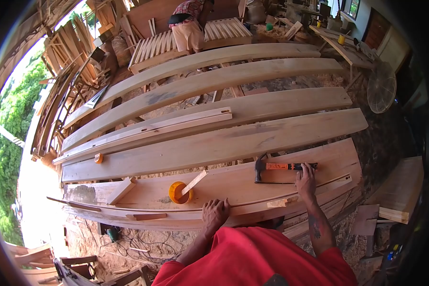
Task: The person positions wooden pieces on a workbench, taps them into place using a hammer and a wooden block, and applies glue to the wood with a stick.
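Note:
My right hand (pixel 306 180) is closed around the handle end of a claw hammer (pixel 277 166) with an orange and black grip. The hammer lies on the nearest wide plank (pixel 238 178), its dark head to the left. My left hand (pixel 215 213), fingers curled, rests on a long narrow wooden strip (pixel 257 206) along the plank's near side. Left of it, an orange tub (pixel 177 193) holds a flat wooden stick (pixel 195 183). A short wood offcut (pixel 282 202) lies by the strip between my hands.
Several long planks (pixel 214 143) lie side by side ahead. A mortised rail (pixel 152 132) and a small orange container (pixel 98 158) rest on them. A handsaw (pixel 74 204) is at the left. Another person (pixel 189 28) bends over slats at the back. A fan (pixel 382 88) stands right.

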Demonstrator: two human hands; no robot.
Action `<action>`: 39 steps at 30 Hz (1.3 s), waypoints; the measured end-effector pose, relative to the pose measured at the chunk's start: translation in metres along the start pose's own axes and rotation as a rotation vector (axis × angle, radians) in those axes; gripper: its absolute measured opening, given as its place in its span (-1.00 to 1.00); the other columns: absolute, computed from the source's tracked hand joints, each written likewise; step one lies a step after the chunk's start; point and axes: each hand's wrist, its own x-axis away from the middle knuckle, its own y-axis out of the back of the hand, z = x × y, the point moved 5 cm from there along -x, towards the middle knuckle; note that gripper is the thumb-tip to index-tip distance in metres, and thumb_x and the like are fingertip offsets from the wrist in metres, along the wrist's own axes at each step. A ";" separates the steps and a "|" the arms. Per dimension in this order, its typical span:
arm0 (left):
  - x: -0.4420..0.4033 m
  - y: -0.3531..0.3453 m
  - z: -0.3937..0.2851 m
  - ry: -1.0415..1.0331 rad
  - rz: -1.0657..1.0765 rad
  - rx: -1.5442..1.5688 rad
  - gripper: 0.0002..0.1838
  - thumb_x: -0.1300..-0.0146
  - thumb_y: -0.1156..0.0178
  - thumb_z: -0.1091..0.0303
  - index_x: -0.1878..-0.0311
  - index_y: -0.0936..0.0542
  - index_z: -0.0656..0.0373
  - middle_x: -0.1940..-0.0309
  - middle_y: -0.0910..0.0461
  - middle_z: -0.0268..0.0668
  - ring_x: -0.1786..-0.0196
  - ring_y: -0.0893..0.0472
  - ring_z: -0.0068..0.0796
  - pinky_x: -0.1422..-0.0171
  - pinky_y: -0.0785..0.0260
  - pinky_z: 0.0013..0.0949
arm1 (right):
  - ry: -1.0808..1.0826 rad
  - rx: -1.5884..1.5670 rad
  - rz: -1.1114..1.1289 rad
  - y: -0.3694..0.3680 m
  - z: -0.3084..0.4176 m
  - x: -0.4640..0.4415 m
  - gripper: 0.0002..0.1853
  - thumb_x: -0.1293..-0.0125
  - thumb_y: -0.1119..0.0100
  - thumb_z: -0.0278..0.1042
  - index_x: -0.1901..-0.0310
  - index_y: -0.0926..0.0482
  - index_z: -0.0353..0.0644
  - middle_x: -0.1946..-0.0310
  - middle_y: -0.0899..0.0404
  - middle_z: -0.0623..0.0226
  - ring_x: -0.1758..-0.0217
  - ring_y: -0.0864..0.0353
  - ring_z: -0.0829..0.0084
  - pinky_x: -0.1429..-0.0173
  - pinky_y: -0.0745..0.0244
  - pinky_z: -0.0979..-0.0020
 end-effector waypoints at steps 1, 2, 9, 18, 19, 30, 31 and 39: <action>0.000 0.000 0.000 0.003 0.004 -0.003 -0.70 -0.28 -0.22 0.20 0.55 -0.64 0.10 0.51 -0.64 -0.27 0.35 -0.62 -0.23 0.17 -0.37 -0.14 | -0.005 -0.008 0.003 0.000 0.000 0.000 -0.58 -0.35 -0.12 -0.33 -0.21 -0.45 -0.28 -0.29 -0.41 0.04 -0.36 -0.33 -0.04 -0.44 -0.26 0.07; 0.000 0.000 0.000 0.002 0.004 -0.003 -0.70 -0.28 -0.22 0.20 0.55 -0.64 0.10 0.51 -0.64 -0.27 0.35 -0.62 -0.23 0.17 -0.37 -0.14 | -0.010 -0.015 0.006 0.001 0.000 0.000 -0.58 -0.35 -0.12 -0.33 -0.21 -0.45 -0.28 -0.29 -0.41 0.04 -0.36 -0.33 -0.05 -0.44 -0.27 0.07; 0.000 0.001 -0.001 -0.006 0.003 -0.010 -0.69 -0.30 -0.21 0.20 0.55 -0.65 0.10 0.51 -0.63 -0.26 0.35 -0.62 -0.23 0.16 -0.36 -0.14 | 0.010 0.013 0.004 0.000 0.000 0.000 -0.57 -0.35 -0.12 -0.33 -0.21 -0.45 -0.28 -0.29 -0.41 0.02 -0.36 -0.34 -0.04 -0.45 -0.26 0.06; -0.001 0.001 -0.001 0.001 0.026 -0.003 -0.69 -0.30 -0.20 0.20 0.54 -0.65 0.11 0.51 -0.63 -0.25 0.35 -0.62 -0.23 0.17 -0.36 -0.13 | -0.026 0.005 0.021 0.002 0.003 0.000 -0.57 -0.35 -0.11 -0.33 -0.21 -0.44 -0.29 -0.30 -0.40 0.03 -0.37 -0.34 -0.04 -0.45 -0.26 0.08; -0.001 0.001 -0.001 0.001 0.022 -0.001 -0.69 -0.30 -0.20 0.20 0.54 -0.64 0.11 0.51 -0.63 -0.25 0.35 -0.62 -0.22 0.17 -0.36 -0.13 | -0.024 0.005 0.018 0.002 0.002 0.000 -0.57 -0.35 -0.12 -0.33 -0.21 -0.45 -0.29 -0.30 -0.40 0.04 -0.37 -0.34 -0.04 -0.45 -0.26 0.08; -0.001 -0.001 0.000 -0.017 -0.013 0.009 -0.70 -0.27 -0.23 0.21 0.57 -0.63 0.11 0.52 -0.62 -0.26 0.37 -0.62 -0.22 0.20 -0.37 -0.13 | -0.009 -0.022 0.012 0.002 0.002 -0.001 -0.58 -0.34 -0.13 -0.34 -0.20 -0.46 -0.30 -0.29 -0.42 0.04 -0.36 -0.34 -0.02 -0.44 -0.27 0.08; -0.001 -0.001 0.000 -0.018 -0.013 0.010 -0.70 -0.27 -0.23 0.21 0.57 -0.63 0.11 0.53 -0.62 -0.26 0.37 -0.62 -0.22 0.20 -0.37 -0.12 | -0.010 -0.012 0.011 0.001 0.002 -0.001 -0.58 -0.34 -0.13 -0.34 -0.20 -0.46 -0.30 -0.29 -0.41 0.04 -0.36 -0.34 -0.03 -0.44 -0.27 0.08; -0.001 0.000 0.000 -0.020 -0.005 0.006 -0.72 -0.28 -0.23 0.22 0.54 -0.63 0.12 0.52 -0.62 -0.26 0.35 -0.61 -0.22 0.19 -0.36 -0.14 | -0.013 -0.011 0.007 0.001 0.001 -0.001 -0.58 -0.33 -0.13 -0.34 -0.19 -0.45 -0.30 -0.28 -0.41 0.02 -0.34 -0.34 -0.07 -0.42 -0.28 0.07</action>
